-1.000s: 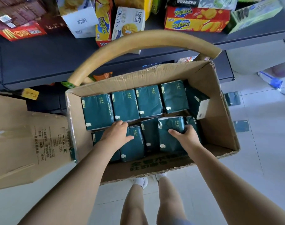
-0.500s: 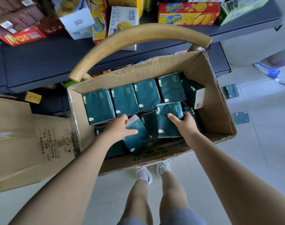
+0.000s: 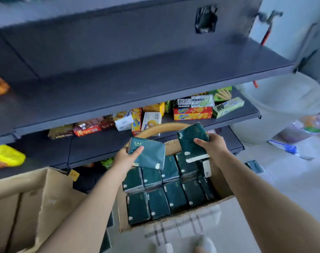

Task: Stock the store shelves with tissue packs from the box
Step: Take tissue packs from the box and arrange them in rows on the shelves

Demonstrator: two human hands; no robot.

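Note:
My left hand grips a dark green tissue pack lifted above the cardboard box. My right hand holds a second, thicker green tissue pack, also raised over the box. Several more green packs lie in rows inside the box. A wide dark grey shelf spreads bare in front of me, above the hands.
The lower shelf carries snack and biscuit boxes. A tan curved cart handle arcs behind the box. Another cardboard box sits at my left. A white bucket stands right. A yellow package lies far left.
Both hands have lifted a tissue pack each out of the box. The view has tilted up, bringing the upper grey shelf into sight.

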